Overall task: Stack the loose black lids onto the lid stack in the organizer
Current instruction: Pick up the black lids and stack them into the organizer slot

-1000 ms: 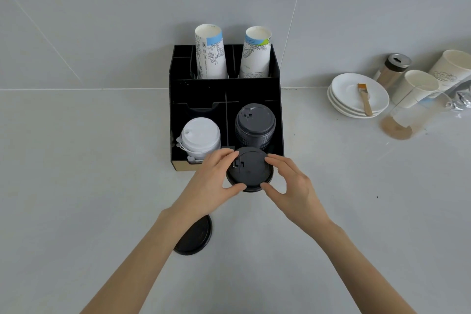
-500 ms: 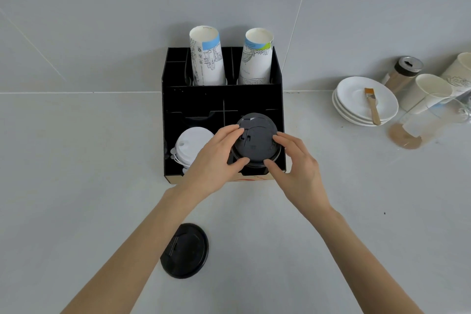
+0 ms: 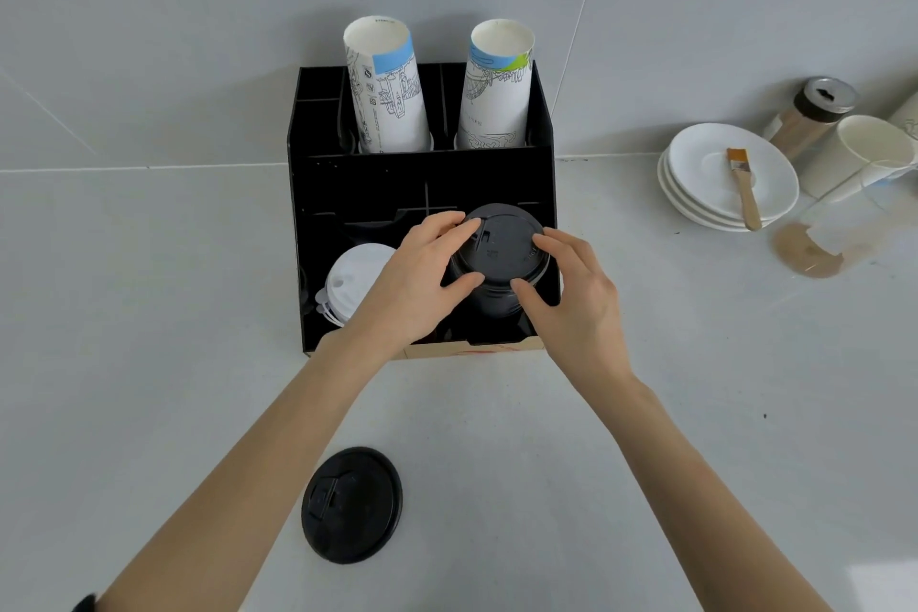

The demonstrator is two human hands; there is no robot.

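Note:
A black organizer (image 3: 318,224) stands against the wall. In its front right compartment sits a stack of black lids (image 3: 497,298). On top of that stack lies a black lid (image 3: 504,246), gripped at its rim by my left hand (image 3: 422,278) and my right hand (image 3: 576,298) from either side. Thumbs press its near edge, fingers its far edge. Another loose black lid (image 3: 351,504) lies flat on the counter near me, between my forearms.
White lids (image 3: 352,278) fill the front left compartment, partly behind my left hand. Two paper cup stacks (image 3: 385,85) (image 3: 497,85) stand in the back. To the right are stacked white plates (image 3: 695,184) with a brush (image 3: 742,189), a shaker (image 3: 809,114) and cups (image 3: 849,154).
Both hands carried the black lid from in front of the organizer up and onto the black lid stack, and now hold it seated there. The lid on the counter has not moved.

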